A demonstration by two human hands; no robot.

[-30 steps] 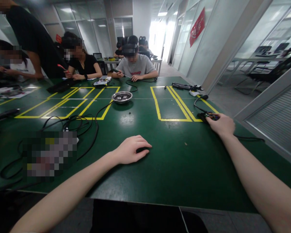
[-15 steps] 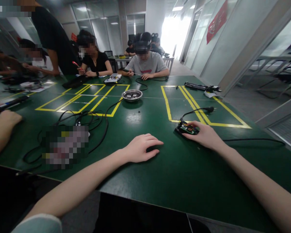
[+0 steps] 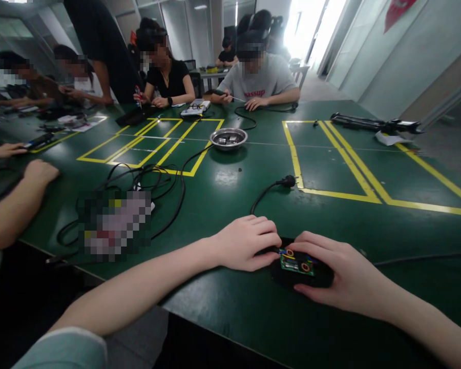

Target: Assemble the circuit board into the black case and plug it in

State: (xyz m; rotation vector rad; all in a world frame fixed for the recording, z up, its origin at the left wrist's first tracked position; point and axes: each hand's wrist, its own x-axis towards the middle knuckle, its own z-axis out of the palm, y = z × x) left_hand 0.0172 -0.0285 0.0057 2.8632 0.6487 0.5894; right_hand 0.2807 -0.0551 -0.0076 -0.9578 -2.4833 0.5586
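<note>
A small black device with a bare green circuit board (image 3: 297,263) and copper coils lies on the green table, near its front edge. My right hand (image 3: 340,269) grips it from the right, fingers above and thumb below. At its left end my left hand (image 3: 249,243) is closed, thumb and fingers around a dark cable at the device. A black cable with a plug (image 3: 288,181) runs out behind my left hand and lies on the table.
A metal bowl (image 3: 229,146) with small metal parts stands mid-table. To the left are a blurred power strip (image 3: 119,225) and coiled black cables. Black tools (image 3: 369,123) lie at the back right. Another person's arm (image 3: 19,205) rests at the far left; several people sit beyond.
My right hand has brought the device nearer and turned it. My left hand has moved right to the device and closed at its cable. The plug now lies further left, and the view has shifted.
</note>
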